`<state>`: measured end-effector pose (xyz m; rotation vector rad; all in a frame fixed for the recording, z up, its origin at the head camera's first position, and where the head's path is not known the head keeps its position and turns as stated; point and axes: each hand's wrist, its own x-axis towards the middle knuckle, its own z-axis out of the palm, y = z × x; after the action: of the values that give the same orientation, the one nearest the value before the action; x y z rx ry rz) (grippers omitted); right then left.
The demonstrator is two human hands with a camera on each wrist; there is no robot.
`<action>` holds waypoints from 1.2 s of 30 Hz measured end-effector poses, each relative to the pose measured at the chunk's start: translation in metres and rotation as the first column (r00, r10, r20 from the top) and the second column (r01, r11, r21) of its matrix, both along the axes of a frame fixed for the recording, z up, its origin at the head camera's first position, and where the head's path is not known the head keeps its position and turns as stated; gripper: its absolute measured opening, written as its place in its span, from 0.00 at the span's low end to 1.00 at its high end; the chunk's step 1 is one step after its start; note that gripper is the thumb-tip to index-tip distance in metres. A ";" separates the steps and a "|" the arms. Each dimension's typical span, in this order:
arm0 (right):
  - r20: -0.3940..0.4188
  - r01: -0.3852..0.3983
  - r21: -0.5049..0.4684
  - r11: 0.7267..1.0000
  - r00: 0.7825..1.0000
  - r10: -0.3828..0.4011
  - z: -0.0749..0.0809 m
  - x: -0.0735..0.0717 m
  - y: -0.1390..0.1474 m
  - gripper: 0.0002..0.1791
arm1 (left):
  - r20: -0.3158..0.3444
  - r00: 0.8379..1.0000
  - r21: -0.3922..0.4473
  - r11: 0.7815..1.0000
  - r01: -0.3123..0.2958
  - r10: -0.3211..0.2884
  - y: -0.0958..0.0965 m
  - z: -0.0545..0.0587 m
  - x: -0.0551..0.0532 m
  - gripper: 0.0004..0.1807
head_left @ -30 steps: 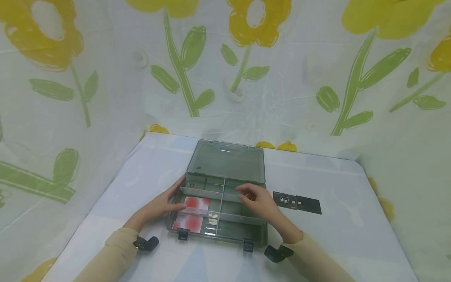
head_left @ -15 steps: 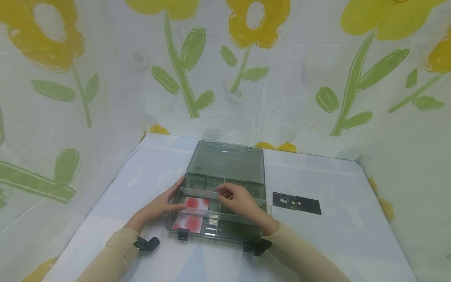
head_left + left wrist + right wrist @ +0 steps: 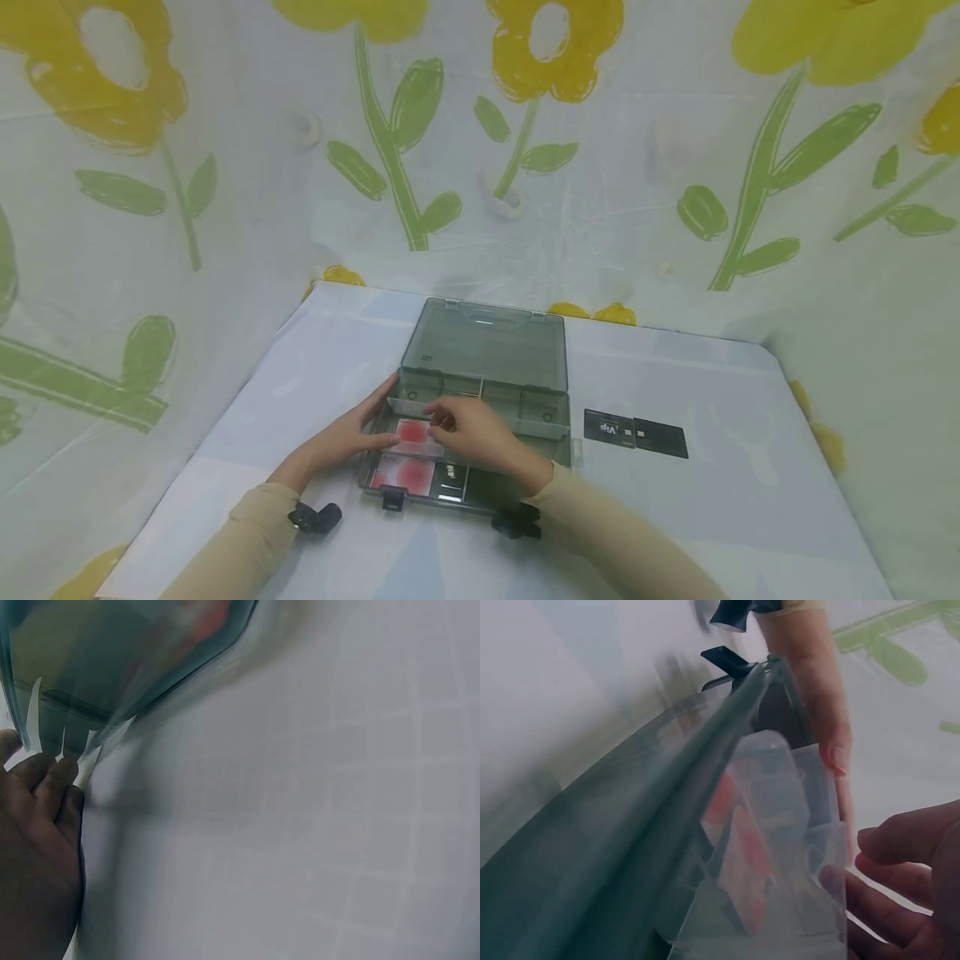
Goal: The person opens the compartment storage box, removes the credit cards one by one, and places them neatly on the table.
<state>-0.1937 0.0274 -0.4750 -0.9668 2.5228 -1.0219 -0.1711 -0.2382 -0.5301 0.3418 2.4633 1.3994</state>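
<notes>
A grey see-through compartment box (image 3: pixel 543 446) lies with its lid (image 3: pixel 491 346) folded back. My left hand (image 3: pixel 337 442) rests at its left side, fingers spread along the wall and thumb over the rim; its fingers (image 3: pixel 56 784) meet the box's side in the left wrist view. Above the left middle compartment is my right hand (image 3: pixel 476 429), loosely curled, fingertips close to a red-and-white card (image 3: pixel 409 433). In the right wrist view, nothing shows between its thumb and fingers (image 3: pixel 885 900). Another red-and-white card (image 3: pixel 408 473) lies in the front left compartment.
Beside that front card is a dark piece with pale markings (image 3: pixel 451 482). Right of the box, a black card marked Vip (image 3: pixel 609 427) and a second black card (image 3: pixel 660 438) lie end to end on the pale tablecloth (image 3: pixel 720 517). A flower-printed curtain (image 3: pixel 615 192) surrounds the table.
My right hand has moved left across the box, from the right compartments to the left middle one. The left hand and the black cards have kept their places.
</notes>
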 end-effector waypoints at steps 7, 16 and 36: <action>-0.093 0.003 0.130 0.991 0.996 0.010 -0.006 0.000 -0.016 0.18 | -0.006 1.000 -0.001 1.000 0.009 -0.009 0.000 0.001 -0.001 0.56; -0.176 0.030 0.276 0.961 0.984 0.019 -0.007 0.008 -0.025 0.24 | -0.040 0.999 0.017 0.999 0.028 -0.028 -0.002 -0.001 -0.001 0.56; 0.013 -0.033 0.228 0.973 0.999 0.031 -0.001 0.009 -0.026 0.31 | -0.040 0.999 0.021 0.999 0.034 -0.033 -0.002 -0.001 -0.002 0.56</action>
<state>-0.1851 0.0011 -0.4755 -0.9291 2.5385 -0.7054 -0.1727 -0.2405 -0.5313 0.4177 2.4636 1.4203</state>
